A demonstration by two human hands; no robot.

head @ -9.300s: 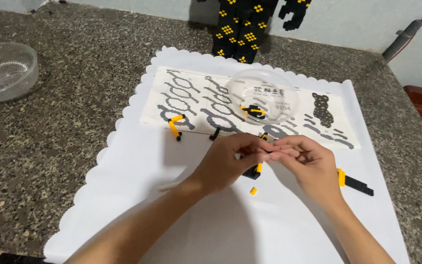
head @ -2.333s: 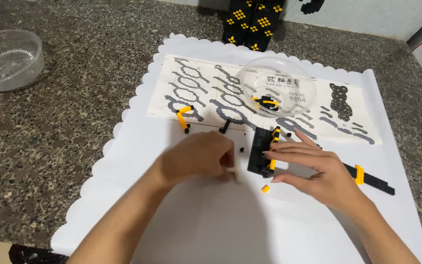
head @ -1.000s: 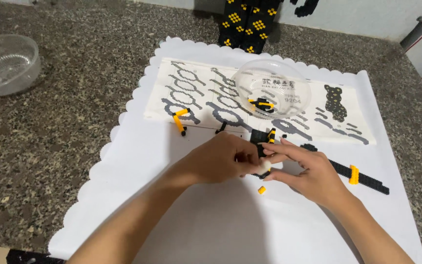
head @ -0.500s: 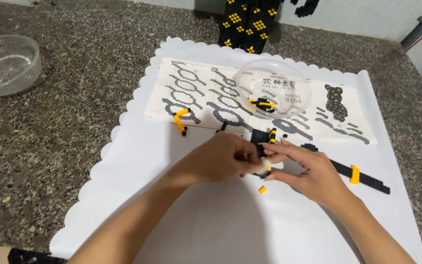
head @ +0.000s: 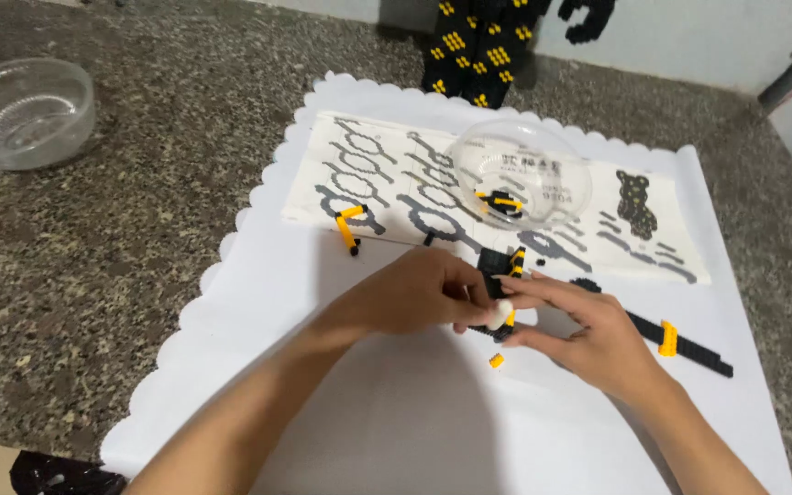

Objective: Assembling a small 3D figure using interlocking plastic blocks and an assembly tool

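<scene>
Both hands, left hand (head: 419,295) and right hand (head: 588,328), pinch a small black-and-yellow brick piece (head: 503,280) at centre of the white mat (head: 258,275); next likely pressing another brick squarely, bowl (head: 522,174) at twelve o'clock.

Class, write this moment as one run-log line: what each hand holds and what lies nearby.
left hand: pinching small black-and-yellow brick assembly | right hand: gripping same assembly | nearby: loose yellow brick, clear plastic bowl, printed instruction sheet
</scene>
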